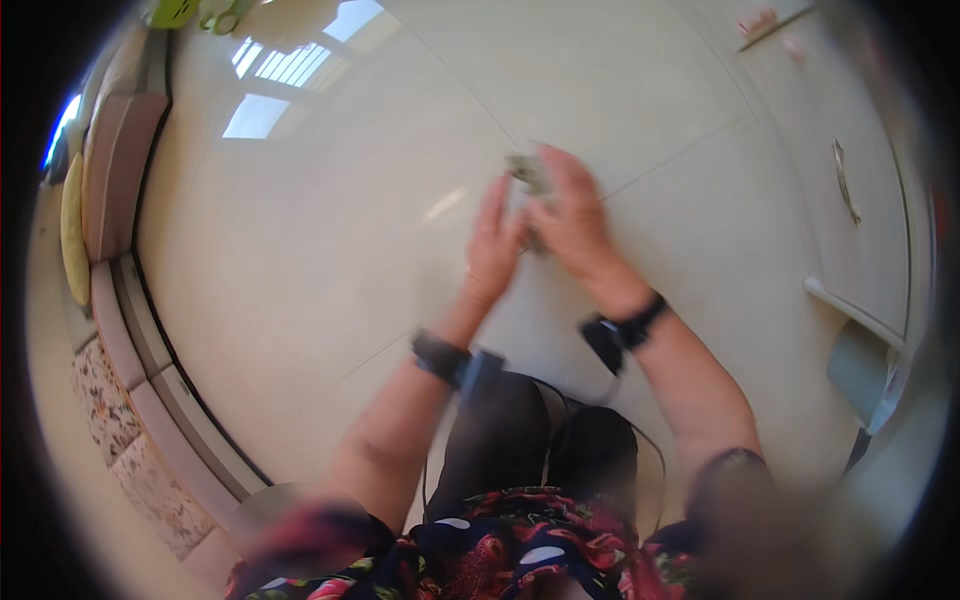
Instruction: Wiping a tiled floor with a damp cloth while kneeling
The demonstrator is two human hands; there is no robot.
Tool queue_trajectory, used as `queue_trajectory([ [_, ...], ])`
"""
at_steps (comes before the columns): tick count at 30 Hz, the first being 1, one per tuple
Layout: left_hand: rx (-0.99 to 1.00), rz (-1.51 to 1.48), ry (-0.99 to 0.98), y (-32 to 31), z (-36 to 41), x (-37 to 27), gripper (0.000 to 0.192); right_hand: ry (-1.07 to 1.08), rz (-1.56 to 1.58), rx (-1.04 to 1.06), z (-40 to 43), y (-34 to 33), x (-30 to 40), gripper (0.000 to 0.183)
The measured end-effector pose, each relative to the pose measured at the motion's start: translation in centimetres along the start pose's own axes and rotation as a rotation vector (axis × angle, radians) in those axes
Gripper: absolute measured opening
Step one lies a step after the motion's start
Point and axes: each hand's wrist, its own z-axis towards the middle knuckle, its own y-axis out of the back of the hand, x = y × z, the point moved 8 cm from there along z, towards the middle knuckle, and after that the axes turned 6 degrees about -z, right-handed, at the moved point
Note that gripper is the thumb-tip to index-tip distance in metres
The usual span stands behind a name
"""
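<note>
A small grey-green object (529,171), blurred by motion and perhaps a cloth, is held up over the tiled floor between my two hands. My right hand (576,214) is curled around its right side and hides much of it. On the other side, my left hand (493,247) has its fingers stretched up along the object and its thumb close to the lower part. Whether the left fingers grip it is too blurred to tell. Each wrist wears a black strap with a small device, the left strap (439,358) and the right strap (637,326).
Glossy tiles (315,247) reflect window light. A pinkish sofa (124,172) with a yellow cushion (73,232) runs along the left. To the right stand a white cabinet (855,232) and a grey-blue bin (855,367). Thin cables (660,457) hang by my legs. A green item (174,11) is at the top left.
</note>
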Motion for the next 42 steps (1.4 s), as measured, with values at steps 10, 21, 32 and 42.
queue_trajectory([
  [10,0.152,0.833,-0.258,0.4,-2.2,4.7,0.053,0.031,-0.516,-0.023,0.0,-0.1,-11.2,0.034],
  [21,0.183,0.955,-0.188,1.2,-2.6,6.3,0.057,-0.722,-0.758,-0.181,-11.4,23.0,-26.8,0.049],
  [32,0.149,0.972,-0.167,0.0,-2.8,8.7,0.059,0.056,-0.435,-0.059,15.0,-3.6,-11.9,0.029],
  [42,0.172,1.009,-0.124,1.3,-2.4,7.6,0.059,-0.93,-1.129,0.002,-18.9,29.5,-33.0,0.048],
])
